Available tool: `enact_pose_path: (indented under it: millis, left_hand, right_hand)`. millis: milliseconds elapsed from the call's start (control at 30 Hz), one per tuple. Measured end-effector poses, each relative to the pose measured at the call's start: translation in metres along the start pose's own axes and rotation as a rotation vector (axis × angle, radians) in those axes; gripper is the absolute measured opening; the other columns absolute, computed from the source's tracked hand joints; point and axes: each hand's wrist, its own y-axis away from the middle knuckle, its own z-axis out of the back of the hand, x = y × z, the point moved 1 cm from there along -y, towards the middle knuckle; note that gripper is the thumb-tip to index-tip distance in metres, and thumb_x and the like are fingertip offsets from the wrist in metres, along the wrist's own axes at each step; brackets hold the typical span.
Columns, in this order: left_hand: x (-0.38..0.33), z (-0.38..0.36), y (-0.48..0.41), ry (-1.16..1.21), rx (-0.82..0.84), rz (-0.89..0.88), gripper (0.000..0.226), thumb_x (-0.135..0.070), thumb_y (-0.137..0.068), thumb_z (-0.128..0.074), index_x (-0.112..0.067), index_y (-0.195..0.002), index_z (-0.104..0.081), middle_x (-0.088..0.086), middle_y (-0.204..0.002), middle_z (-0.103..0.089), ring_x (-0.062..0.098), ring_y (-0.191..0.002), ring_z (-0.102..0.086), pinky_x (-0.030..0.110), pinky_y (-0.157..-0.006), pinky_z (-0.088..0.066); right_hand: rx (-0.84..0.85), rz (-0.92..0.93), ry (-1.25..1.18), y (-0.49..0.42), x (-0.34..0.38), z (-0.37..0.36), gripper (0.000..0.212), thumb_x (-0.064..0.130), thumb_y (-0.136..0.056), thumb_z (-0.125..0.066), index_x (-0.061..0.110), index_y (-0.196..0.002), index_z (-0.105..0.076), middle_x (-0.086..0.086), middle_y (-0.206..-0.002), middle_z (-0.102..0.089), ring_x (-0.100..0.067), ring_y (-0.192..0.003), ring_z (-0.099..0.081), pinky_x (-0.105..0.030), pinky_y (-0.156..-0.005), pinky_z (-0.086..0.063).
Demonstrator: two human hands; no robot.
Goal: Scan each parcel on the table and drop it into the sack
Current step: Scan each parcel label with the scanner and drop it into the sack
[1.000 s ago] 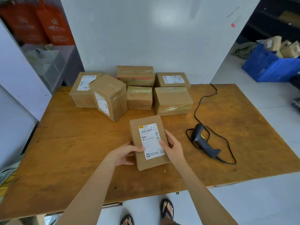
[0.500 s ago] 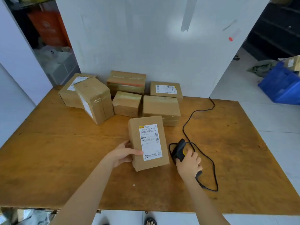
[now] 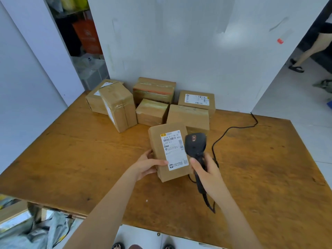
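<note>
A brown cardboard parcel [image 3: 161, 153] with a white shipping label facing up sits tilted near the table's middle. My left hand [image 3: 150, 163] grips its left side, thumb on the label. My right hand [image 3: 206, 169] holds a black barcode scanner [image 3: 195, 144] by its handle, with the scanner's head raised beside the label's right edge. Several more brown parcels [image 3: 188, 116] stand grouped at the back of the wooden table [image 3: 71, 159]. A grey sack [image 3: 41, 230] shows at the lower left below the table's edge.
The scanner's black cable [image 3: 231, 130] loops across the table to the back right. A white wall panel [image 3: 179, 51] rises behind the parcels. Another person's leg [image 3: 309, 51] is at the far right on the white floor. Shelves with orange bags [image 3: 88, 38] stand at the back left.
My right hand has left the parcel, picked up the scanner from the table and lifted it over to the label. My left hand has kept hold of the parcel.
</note>
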Motion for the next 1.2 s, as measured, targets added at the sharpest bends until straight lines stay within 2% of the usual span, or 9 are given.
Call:
enact_pose_path:
  millis: [100, 200, 400, 633, 800, 900, 967, 1067, 1200]
  left_hand:
    - [0.002, -0.004, -0.002, -0.004, -0.024, -0.018, 0.137, -0.017, -0.035, -0.098, -0.022, -0.151, -0.025, 0.002, -0.134, -0.056, 0.022, -0.119, -0.057, 0.049, -0.099, -0.05]
    - [0.002, -0.007, -0.004, -0.013, -0.039, -0.024, 0.131, -0.014, -0.041, -0.096, -0.023, -0.151, -0.025, -0.001, -0.133, -0.054, 0.02, -0.118, -0.056, 0.044, -0.095, -0.053]
    - [0.004, -0.009, -0.005, -0.018, -0.053, -0.026, 0.131, -0.014, -0.042, -0.096, -0.024, -0.151, -0.024, -0.009, -0.122, -0.053, 0.021, -0.119, -0.053, 0.048, -0.101, -0.049]
    - [0.004, -0.008, -0.009, -0.012, -0.049, -0.016, 0.122, -0.011, -0.05, -0.094, -0.025, -0.15, -0.025, -0.015, -0.109, -0.054, 0.014, -0.104, -0.055, 0.04, -0.088, -0.053]
    - [0.005, -0.008, -0.009, 0.003, -0.052, -0.018, 0.123, -0.007, -0.05, -0.094, -0.023, -0.15, -0.024, -0.006, -0.121, -0.055, 0.023, -0.121, -0.052, 0.05, -0.101, -0.048]
    - [0.005, -0.003, -0.005, 0.03, -0.071, -0.023, 0.124, -0.005, -0.052, -0.093, -0.023, -0.152, -0.022, 0.0, -0.135, -0.053, 0.023, -0.122, -0.053, 0.049, -0.099, -0.05]
    - [0.006, 0.004, 0.0, 0.065, -0.088, -0.034, 0.127, -0.006, -0.051, -0.093, -0.026, -0.152, -0.02, -0.001, -0.131, -0.055, 0.022, -0.118, -0.056, 0.044, -0.092, -0.054]
    - [0.009, 0.016, 0.01, 0.107, -0.129, -0.049, 0.132, -0.009, -0.047, -0.095, -0.034, -0.151, -0.017, 0.002, -0.13, -0.055, 0.024, -0.118, -0.057, 0.047, -0.094, -0.053]
    - [0.013, 0.031, 0.024, 0.127, -0.148, -0.059, 0.129, -0.008, -0.05, -0.094, -0.038, -0.151, -0.018, 0.004, -0.134, -0.056, 0.026, -0.122, -0.056, 0.054, -0.099, -0.048]
  right_hand:
    - [0.183, -0.044, -0.137, 0.01, 0.015, -0.006, 0.032, 0.038, -0.088, -0.059, 0.018, -0.113, -0.055, 0.0, -0.074, -0.067, -0.01, -0.064, -0.06, -0.021, -0.066, -0.051]
    - [0.219, -0.07, -0.144, 0.014, 0.018, -0.013, 0.027, 0.03, -0.092, -0.057, 0.013, -0.112, -0.055, -0.002, -0.072, -0.067, -0.012, -0.062, -0.059, -0.023, -0.067, -0.05]
    - [0.196, -0.09, -0.14, 0.019, 0.019, -0.016, 0.041, 0.044, -0.083, -0.056, 0.012, -0.109, -0.055, 0.0, -0.07, -0.066, -0.011, -0.061, -0.059, -0.023, -0.065, -0.049]
    - [0.169, -0.097, -0.138, 0.017, 0.016, -0.016, 0.027, 0.031, -0.094, -0.053, 0.008, -0.109, -0.053, 0.0, -0.07, -0.066, -0.009, -0.058, -0.058, -0.02, -0.06, -0.049]
    - [0.077, -0.098, -0.1, 0.015, 0.004, -0.012, 0.025, 0.034, -0.09, -0.059, 0.021, -0.11, -0.053, 0.002, -0.077, -0.07, -0.006, -0.065, -0.063, -0.02, -0.066, -0.051]
    - [-0.146, -0.101, 0.052, 0.007, -0.015, -0.003, 0.032, 0.033, -0.089, -0.065, 0.024, -0.115, -0.047, 0.013, -0.094, -0.067, 0.0, -0.078, -0.065, -0.014, -0.067, -0.048]
    - [-0.241, -0.138, 0.202, -0.002, -0.032, 0.003, 0.045, 0.033, -0.088, -0.066, 0.018, -0.125, -0.042, 0.004, -0.112, -0.063, -0.01, -0.092, -0.061, -0.02, -0.076, -0.045]
    - [-0.23, -0.238, 0.387, -0.019, -0.062, 0.007, 0.056, 0.03, -0.088, -0.068, 0.006, -0.131, -0.042, -0.012, -0.124, -0.058, -0.029, -0.11, -0.057, -0.032, -0.084, -0.044]
    - [-0.164, -0.306, 0.695, -0.03, -0.087, -0.001, 0.056, 0.034, -0.085, -0.069, 0.002, -0.125, -0.044, -0.018, -0.124, -0.051, -0.035, -0.112, -0.052, -0.042, -0.088, -0.048]
